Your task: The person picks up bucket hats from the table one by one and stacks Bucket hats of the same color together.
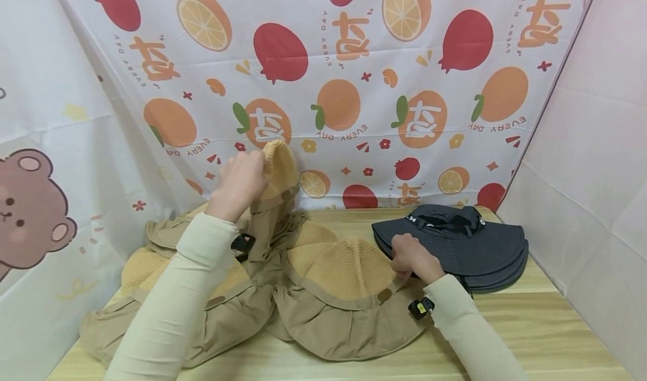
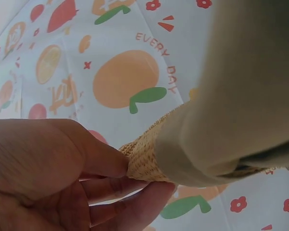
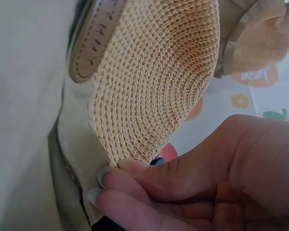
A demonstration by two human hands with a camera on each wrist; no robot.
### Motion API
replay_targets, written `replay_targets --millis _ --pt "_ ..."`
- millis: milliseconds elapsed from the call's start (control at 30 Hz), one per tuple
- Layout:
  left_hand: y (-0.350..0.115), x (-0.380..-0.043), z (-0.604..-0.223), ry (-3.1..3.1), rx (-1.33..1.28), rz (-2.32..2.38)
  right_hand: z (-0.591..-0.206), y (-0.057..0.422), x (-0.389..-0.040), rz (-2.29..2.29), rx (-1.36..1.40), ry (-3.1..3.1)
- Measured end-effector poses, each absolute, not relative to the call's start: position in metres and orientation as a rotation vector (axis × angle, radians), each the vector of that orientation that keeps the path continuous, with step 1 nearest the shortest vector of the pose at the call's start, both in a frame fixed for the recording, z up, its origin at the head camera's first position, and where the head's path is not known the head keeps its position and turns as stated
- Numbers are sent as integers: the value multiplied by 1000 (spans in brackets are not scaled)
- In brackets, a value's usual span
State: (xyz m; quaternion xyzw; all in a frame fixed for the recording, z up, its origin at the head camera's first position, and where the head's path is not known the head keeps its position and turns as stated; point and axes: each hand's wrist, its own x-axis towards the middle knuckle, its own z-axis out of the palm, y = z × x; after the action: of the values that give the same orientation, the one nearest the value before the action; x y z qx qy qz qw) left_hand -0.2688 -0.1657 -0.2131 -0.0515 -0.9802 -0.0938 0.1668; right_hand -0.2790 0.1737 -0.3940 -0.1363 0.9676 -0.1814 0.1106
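My left hand (image 1: 238, 181) pinches the straw crown of a beige sun hat (image 1: 282, 173) and holds it up, its cloth brim hanging down. In the left wrist view, thumb and fingers grip the woven edge of that hat (image 2: 143, 156). Lower right, my right hand (image 1: 413, 259) pinches the side of another beige sun hat (image 1: 349, 271) on the table. Up close in the right wrist view, thumb and fingertips hold this hat's woven crown (image 3: 154, 82) where it meets the cloth band. A brown label (image 3: 94, 43) is on the band.
More beige sun hats (image 1: 222, 327) lie at the left, overlapping each other. A stack of dark bucket hats (image 1: 455, 246) sits at the right rear of the wooden table (image 1: 551, 325). Fruit-print cloth (image 1: 374, 145) hangs behind, with pale walls on both sides.
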Motion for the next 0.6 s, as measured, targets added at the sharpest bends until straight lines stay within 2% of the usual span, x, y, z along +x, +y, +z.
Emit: replay_targets --millis 267,600 --pt "-162 -265 -209 -2767 -187 -275 -390 171 -277 -446 -429 2802" --pt "-151 -251 -210 -2634 -365 -412 -342 180 -273 -618 -698 2992"
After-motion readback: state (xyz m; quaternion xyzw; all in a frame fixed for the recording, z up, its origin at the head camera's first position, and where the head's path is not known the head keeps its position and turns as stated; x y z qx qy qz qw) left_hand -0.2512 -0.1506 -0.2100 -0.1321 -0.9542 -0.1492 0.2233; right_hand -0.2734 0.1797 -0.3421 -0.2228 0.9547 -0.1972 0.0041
